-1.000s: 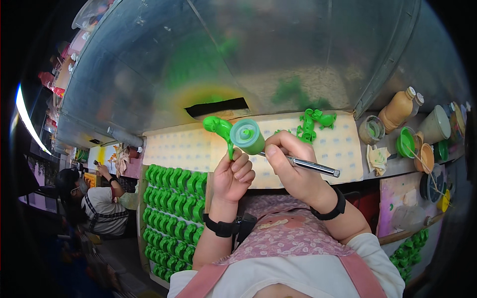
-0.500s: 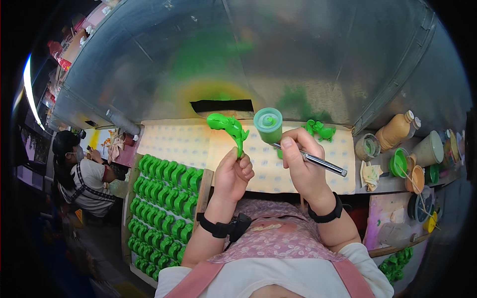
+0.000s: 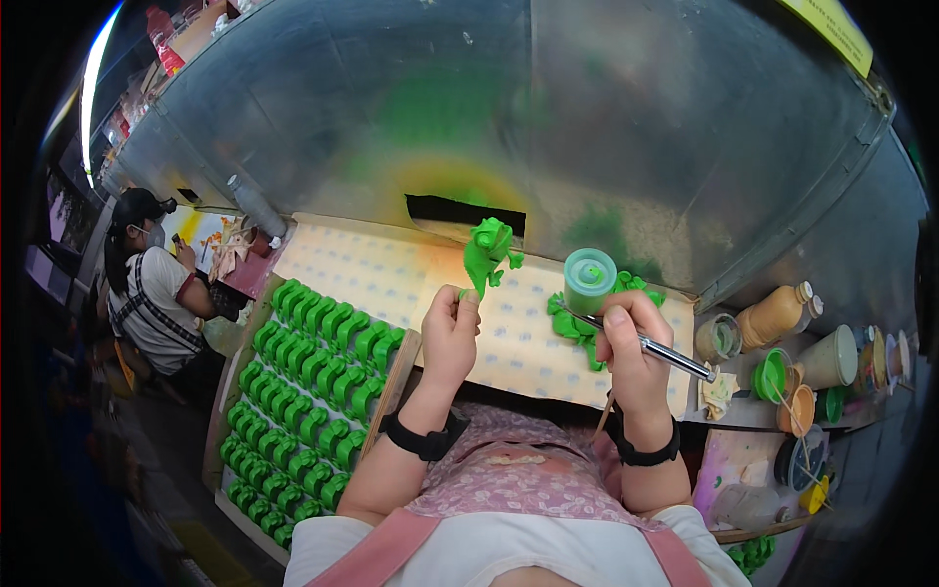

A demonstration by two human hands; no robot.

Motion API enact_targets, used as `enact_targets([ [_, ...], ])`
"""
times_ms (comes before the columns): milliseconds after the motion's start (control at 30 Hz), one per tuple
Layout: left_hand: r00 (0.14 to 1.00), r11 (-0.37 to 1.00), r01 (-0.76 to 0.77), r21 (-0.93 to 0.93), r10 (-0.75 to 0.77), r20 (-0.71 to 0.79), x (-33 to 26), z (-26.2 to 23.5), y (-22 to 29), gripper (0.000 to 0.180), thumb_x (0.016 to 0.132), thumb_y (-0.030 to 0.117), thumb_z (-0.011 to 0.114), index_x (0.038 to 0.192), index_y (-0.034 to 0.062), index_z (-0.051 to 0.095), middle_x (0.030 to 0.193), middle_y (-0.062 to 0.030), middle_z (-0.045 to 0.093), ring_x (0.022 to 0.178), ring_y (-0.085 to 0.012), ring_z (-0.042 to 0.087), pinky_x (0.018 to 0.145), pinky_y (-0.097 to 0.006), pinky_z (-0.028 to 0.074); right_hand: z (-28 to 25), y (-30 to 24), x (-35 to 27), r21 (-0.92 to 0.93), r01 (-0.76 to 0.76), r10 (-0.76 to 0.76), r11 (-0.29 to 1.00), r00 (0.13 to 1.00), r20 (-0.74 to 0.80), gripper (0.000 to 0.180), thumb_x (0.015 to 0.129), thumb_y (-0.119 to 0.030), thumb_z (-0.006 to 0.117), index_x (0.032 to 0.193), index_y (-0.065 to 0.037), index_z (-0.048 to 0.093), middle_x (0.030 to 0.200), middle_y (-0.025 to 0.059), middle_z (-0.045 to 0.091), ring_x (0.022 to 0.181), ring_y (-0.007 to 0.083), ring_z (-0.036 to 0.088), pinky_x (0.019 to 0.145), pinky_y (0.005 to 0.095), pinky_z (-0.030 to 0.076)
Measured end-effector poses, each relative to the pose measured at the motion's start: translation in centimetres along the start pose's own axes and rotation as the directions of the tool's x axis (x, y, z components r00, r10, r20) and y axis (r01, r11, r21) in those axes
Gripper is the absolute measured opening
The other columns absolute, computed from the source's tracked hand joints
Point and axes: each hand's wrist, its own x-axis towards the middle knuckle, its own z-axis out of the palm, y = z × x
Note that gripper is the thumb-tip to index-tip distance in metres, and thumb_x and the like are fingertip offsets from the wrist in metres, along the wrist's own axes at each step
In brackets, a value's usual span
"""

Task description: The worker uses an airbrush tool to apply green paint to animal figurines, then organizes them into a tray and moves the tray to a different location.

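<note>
My left hand (image 3: 450, 331) is closed in a pinch on the thin tail end of a bright green lizard-like figurine (image 3: 485, 256), holding it upright above the paper-covered bench. The figurine's rounded head is at the top, and small legs stick out on its right side. In my right hand (image 3: 638, 354) is a silver airbrush (image 3: 675, 359) with a translucent cup of green paint (image 3: 590, 281) on it. The airbrush stands apart from the figurine, to its right. Behind and below the cup lie several green figurines (image 3: 638, 284), partly hidden by it.
A wooden-edged tray (image 3: 389, 393) of green curved pieces in rows stands at my left. Bottles (image 3: 775, 315), a glass jar (image 3: 718, 338) and paint cups (image 3: 772, 373) crowd the right side. A metal booth wall (image 3: 440, 108) rises behind the bench. A co-worker (image 3: 166, 293) sits far left.
The figurine has been turned from a sideways bend to upright, showing another side. My right hand and airbrush have shifted right, away from it. The whole view has also swung somewhat.
</note>
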Motion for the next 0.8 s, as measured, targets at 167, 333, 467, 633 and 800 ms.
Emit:
enact_targets([
  [167, 0.854, 0.685, -0.407, 0.604, 0.521, -0.015, 1.2, -1.4, 0.2, 0.016, 0.08, 0.016, 0.055, 0.072, 0.003, 0.049, 0.062, -0.0118, 0.049, 0.055, -0.0287, 0.048, 0.048, -0.035, 0.037, -1.2, -0.9, 0.4, 0.0, -0.001, 0.001, 1.0, 0.997, -0.079, 0.026, 0.087, -0.024, 0.046, 0.078, 0.0, 0.05, 0.054, -0.0005, 0.044, 0.048, 0.0043, 0.039, 0.045, 0.0189, 0.029],
  [333, 0.685, 0.488, -0.629, 0.605, 0.716, 0.135, 1.6, -2.7, 0.7, 0.01, 0.072, 0.007, 0.062, 0.077, 0.0018, 0.055, 0.066, -0.011, 0.053, 0.06, -0.0266, 0.052, 0.051, -0.035, 0.041, -1.3, -1.6, 0.2, 0.026, 0.0, 0.001, 1.0, 0.999, -0.045, 0.024, 0.086, -0.022, 0.051, 0.078, 0.0, 0.05, 0.055, 0.0, 0.046, 0.049, 0.0041, 0.041, 0.044, 0.0193, 0.03],
  [467, 0.594, 0.435, -0.717, 0.544, 0.79, 0.151, 1.5, -3.1, 0.6, 0.018, 0.067, 0.003, 0.066, 0.084, -0.0005, 0.059, 0.071, -0.0116, 0.056, 0.063, -0.0254, 0.054, 0.054, -0.032, 0.044, -1.6, -1.5, 0.0, -0.019, -0.008, 0.008, 1.0, 1.0, -0.02, 0.022, 0.085, -0.02, 0.053, 0.079, 0.001, 0.051, 0.058, 0.0008, 0.05, 0.05, 0.0039, 0.042, 0.044, 0.0195, 0.031],
  [633, 0.562, 0.45, -0.744, 0.493, 0.821, 0.098, 1.0, -3.1, 0.5, 0.023, 0.065, 0.0, 0.068, 0.086, -0.001, 0.06, 0.075, -0.0131, 0.059, 0.065, -0.025, 0.056, 0.056, -0.03, 0.046, -2.2, -1.5, -0.4, -0.017, -0.025, 0.024, 1.0, 0.999, -0.043, 0.021, 0.084, -0.019, 0.053, 0.079, 0.001, 0.051, 0.058, 0.0008, 0.051, 0.049, 0.0036, 0.042, 0.044, 0.0195, 0.031],
  [800, 0.526, 0.412, -0.791, 0.453, 0.835, 0.159, 1.0, -2.9, 0.4, 0.025, 0.063, -0.002, 0.07, 0.085, -0.001, 0.06, 0.076, -0.0128, 0.06, 0.064, -0.0248, 0.057, 0.056, -0.03, 0.048, -3.4, -2.0, -1.2, -0.033, -0.091, 0.09, 0.995, 0.995, -0.03, 0.02, 0.084, -0.017, 0.053, 0.077, 0.002, 0.051, 0.057, -0.0001, 0.048, 0.051, 0.0028, 0.04, 0.044, 0.0197, 0.03],
])
